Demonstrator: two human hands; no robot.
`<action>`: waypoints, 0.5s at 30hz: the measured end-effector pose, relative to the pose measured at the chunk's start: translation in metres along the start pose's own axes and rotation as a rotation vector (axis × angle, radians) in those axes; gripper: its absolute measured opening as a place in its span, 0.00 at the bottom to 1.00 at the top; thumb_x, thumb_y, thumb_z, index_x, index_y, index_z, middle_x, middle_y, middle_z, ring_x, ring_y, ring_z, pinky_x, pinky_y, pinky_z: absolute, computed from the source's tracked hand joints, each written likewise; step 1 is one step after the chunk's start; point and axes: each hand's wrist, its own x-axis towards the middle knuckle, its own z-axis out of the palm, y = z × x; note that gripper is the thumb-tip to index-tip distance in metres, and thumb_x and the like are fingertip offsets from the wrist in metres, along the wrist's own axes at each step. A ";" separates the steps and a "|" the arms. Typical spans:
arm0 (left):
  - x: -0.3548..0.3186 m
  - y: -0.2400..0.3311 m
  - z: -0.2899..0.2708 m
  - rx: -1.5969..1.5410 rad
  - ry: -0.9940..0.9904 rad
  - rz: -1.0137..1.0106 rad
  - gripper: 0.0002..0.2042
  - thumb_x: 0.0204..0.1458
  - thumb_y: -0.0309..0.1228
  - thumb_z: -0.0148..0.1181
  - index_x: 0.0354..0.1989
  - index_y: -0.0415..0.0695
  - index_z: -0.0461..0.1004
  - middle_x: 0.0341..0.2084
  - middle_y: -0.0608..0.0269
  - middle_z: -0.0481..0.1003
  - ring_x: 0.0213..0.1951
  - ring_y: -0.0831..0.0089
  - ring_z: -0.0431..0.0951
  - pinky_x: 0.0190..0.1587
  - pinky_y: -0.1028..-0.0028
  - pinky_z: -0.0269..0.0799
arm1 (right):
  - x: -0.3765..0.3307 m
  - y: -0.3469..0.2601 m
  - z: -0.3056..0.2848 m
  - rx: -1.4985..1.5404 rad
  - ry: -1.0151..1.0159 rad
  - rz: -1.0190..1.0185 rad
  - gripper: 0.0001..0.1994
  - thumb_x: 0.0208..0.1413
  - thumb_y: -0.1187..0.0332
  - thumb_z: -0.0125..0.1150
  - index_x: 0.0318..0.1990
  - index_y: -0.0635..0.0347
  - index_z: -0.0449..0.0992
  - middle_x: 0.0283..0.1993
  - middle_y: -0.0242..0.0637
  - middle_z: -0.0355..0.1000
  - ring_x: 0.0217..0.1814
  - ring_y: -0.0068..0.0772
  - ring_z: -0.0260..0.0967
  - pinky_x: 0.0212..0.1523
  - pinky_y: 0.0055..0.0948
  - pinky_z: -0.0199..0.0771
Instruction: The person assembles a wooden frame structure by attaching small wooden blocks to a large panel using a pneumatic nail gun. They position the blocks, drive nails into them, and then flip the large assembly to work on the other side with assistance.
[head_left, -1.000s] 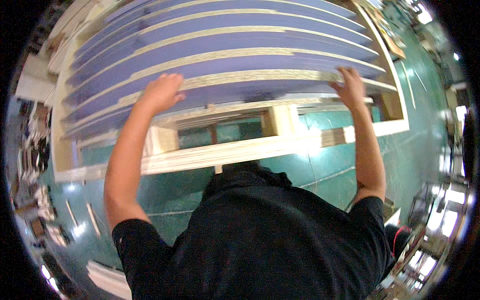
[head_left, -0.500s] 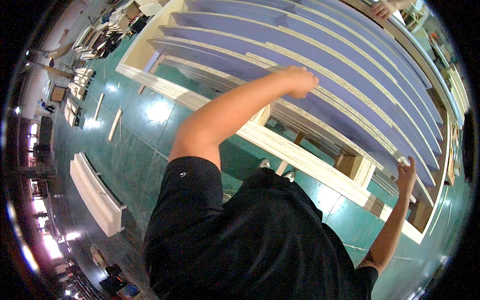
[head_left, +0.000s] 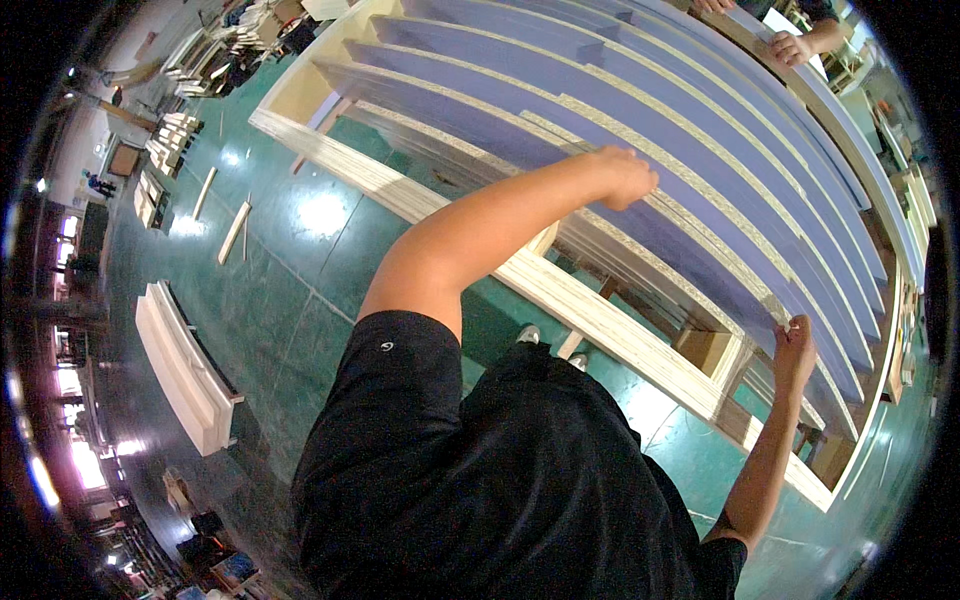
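Several long boards [head_left: 700, 120] with blue-purple faces and speckled chipboard edges stand on edge, side by side, inside a large pale wooden frame [head_left: 560, 292]. My left hand [head_left: 627, 178] reaches across the frame, fingers closed over the upper edge of one of the nearer boards near mid-length. Toward the right end of the nearer boards, my right hand [head_left: 796, 352] is closed with thumb and fingers at a board's edge. The fingertips of both hands are partly hidden.
Across the frame, another person's hands [head_left: 791, 47] rest at its far rail. Stacked pale panels [head_left: 185, 370] lie on the green floor at left, with loose wood strips [head_left: 235, 232] beyond. My shoes [head_left: 528, 334] are just below the near rail.
The view has turned slightly. My right hand's fingers, spread before, are now drawn together at the board edge. My left hand keeps its grip. More of the other person's hands shows.
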 end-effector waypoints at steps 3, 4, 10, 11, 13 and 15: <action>0.003 -0.003 0.005 0.040 0.007 0.013 0.17 0.54 0.30 0.64 0.53 0.40 0.77 0.50 0.47 0.80 0.52 0.48 0.80 0.53 0.52 0.79 | 0.001 -0.020 0.002 -0.012 -0.001 -0.008 0.15 0.57 0.67 0.71 0.42 0.57 0.69 0.27 0.44 0.72 0.28 0.45 0.70 0.33 0.41 0.70; 0.004 -0.006 0.008 0.047 0.003 0.029 0.17 0.54 0.29 0.64 0.52 0.40 0.77 0.49 0.46 0.80 0.51 0.49 0.81 0.53 0.52 0.79 | 0.000 -0.026 -0.001 -0.010 -0.005 0.007 0.15 0.56 0.66 0.71 0.43 0.57 0.70 0.29 0.45 0.74 0.30 0.47 0.71 0.35 0.41 0.71; 0.020 -0.004 0.011 -0.033 0.079 0.117 0.24 0.53 0.27 0.65 0.60 0.41 0.72 0.52 0.45 0.78 0.57 0.48 0.77 0.59 0.54 0.75 | -0.003 -0.004 -0.021 -0.305 -0.120 0.119 0.28 0.55 0.51 0.73 0.63 0.48 0.76 0.59 0.47 0.77 0.60 0.49 0.75 0.60 0.46 0.74; 0.014 -0.015 0.005 -0.008 0.059 0.131 0.25 0.53 0.30 0.67 0.61 0.41 0.72 0.57 0.46 0.75 0.61 0.49 0.73 0.63 0.54 0.71 | 0.012 -0.039 -0.036 -0.393 -0.234 0.103 0.30 0.55 0.50 0.73 0.65 0.45 0.75 0.67 0.45 0.70 0.70 0.49 0.66 0.69 0.50 0.65; -0.023 -0.045 0.004 -0.001 0.059 0.046 0.35 0.48 0.40 0.74 0.65 0.42 0.70 0.64 0.46 0.70 0.66 0.49 0.69 0.69 0.55 0.65 | -0.003 -0.020 0.005 -0.346 0.025 -0.130 0.27 0.57 0.52 0.71 0.63 0.46 0.75 0.63 0.46 0.72 0.69 0.52 0.65 0.71 0.52 0.62; -0.068 -0.091 0.004 -0.061 0.179 -0.158 0.34 0.45 0.40 0.77 0.61 0.41 0.73 0.60 0.47 0.74 0.62 0.49 0.73 0.65 0.56 0.68 | 0.026 -0.050 0.003 -0.214 -0.373 -0.099 0.20 0.58 0.56 0.68 0.58 0.45 0.77 0.56 0.42 0.75 0.63 0.50 0.70 0.65 0.52 0.65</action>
